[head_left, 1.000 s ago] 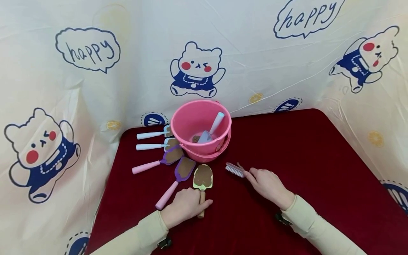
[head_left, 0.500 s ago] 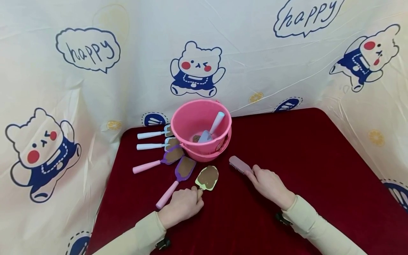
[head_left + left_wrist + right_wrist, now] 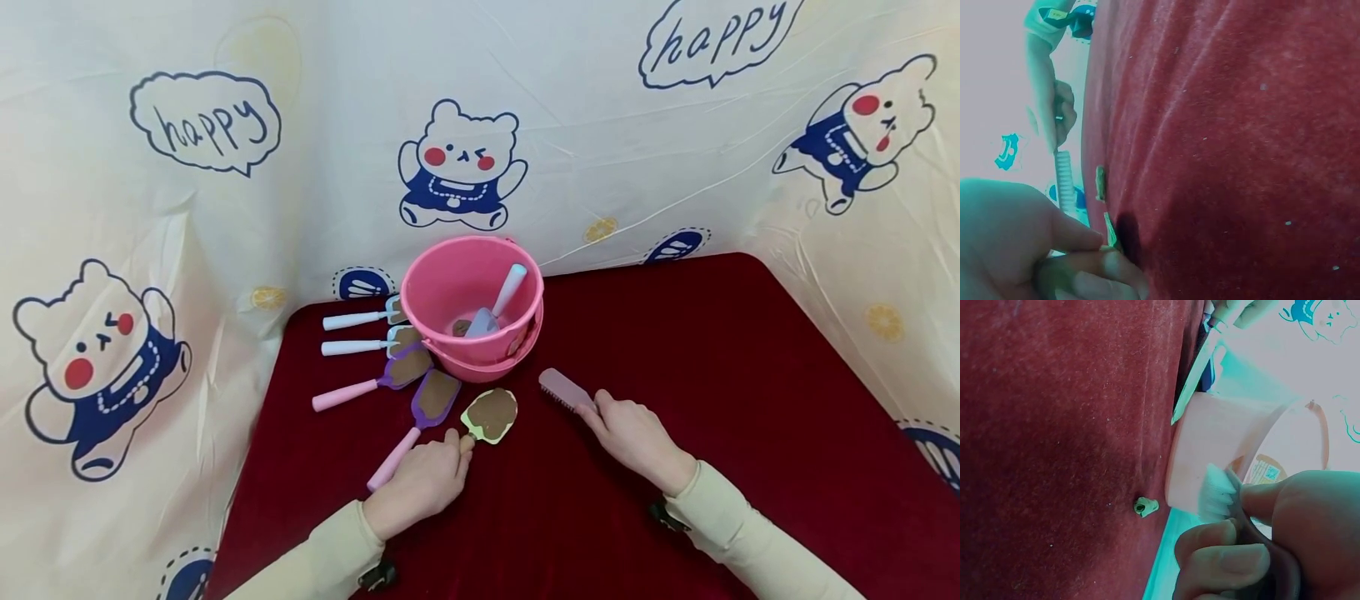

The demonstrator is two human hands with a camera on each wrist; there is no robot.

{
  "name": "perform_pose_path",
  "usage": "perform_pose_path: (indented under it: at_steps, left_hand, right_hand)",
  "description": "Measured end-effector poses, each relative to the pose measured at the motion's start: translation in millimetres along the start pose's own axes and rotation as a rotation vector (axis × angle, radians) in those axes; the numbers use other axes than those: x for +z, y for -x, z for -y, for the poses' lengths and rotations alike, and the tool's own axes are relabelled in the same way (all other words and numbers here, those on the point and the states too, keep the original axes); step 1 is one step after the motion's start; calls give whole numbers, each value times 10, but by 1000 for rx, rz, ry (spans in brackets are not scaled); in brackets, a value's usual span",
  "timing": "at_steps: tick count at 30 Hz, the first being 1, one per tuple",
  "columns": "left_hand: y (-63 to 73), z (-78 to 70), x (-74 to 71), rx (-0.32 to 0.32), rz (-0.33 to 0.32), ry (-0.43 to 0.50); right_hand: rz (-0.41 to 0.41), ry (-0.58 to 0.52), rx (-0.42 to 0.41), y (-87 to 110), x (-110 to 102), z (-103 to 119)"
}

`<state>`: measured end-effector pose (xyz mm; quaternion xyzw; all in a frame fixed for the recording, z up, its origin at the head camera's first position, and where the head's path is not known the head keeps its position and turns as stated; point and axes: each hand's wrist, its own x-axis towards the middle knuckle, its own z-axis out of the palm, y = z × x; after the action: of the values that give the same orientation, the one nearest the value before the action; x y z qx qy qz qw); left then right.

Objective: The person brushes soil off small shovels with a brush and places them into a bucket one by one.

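My left hand (image 3: 423, 479) grips the wooden handle of a small pale-green trowel (image 3: 491, 415). A brown patch covers most of its blade, which points away to the right, in front of the bucket. My right hand (image 3: 637, 437) holds a pinkish brush (image 3: 566, 389) by its handle. In the head view the back of the brush shows and its bristles face down. White bristles (image 3: 1215, 494) stand out against the bucket wall in the right wrist view. On the cloth near the brush lies a small crumpled bit (image 3: 1145, 506).
A pink bucket (image 3: 442, 279) stands at the back, with a light-blue trowel (image 3: 510, 287) leaning inside. Left of it lie two white-handled trowels (image 3: 352, 347) and two purple trowels with pink handles (image 3: 393, 458). Dark red cloth (image 3: 712, 350) covers the table; printed curtains rise behind.
The left hand has closed round the green trowel's handle, and the blade has swung to the right. The brush has turned from bristles showing to its back showing.
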<state>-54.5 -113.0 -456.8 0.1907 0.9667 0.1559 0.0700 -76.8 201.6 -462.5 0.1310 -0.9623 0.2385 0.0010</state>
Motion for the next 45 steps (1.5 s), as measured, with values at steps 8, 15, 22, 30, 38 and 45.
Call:
perform_pose_path:
  at_steps: [8, 15, 22, 30, 38, 45]
  left_hand:
    - [-104, -7, -75, 27, -37, 95]
    - [-257, -138, -169, 89, -100, 96]
    - [-398, -280, -198, 147, -128, 67]
    - [-427, -355, -229, 146, -163, 57]
    - [-431, -341, -211, 171, -165, 55]
    - [-432, -363, -215, 177, -165, 63]
  right_hand:
    - [-16, -4, -37, -15, -24, 111]
    - [2, -32, -92, -45, -11, 261]
    - [0, -40, -156, -77, 38, 440]
    - [-48, -25, -151, -97, 36, 423]
    - [-133, 32, -168, -109, 19, 407]
    - [-130, 13, -160, -156, -39, 458]
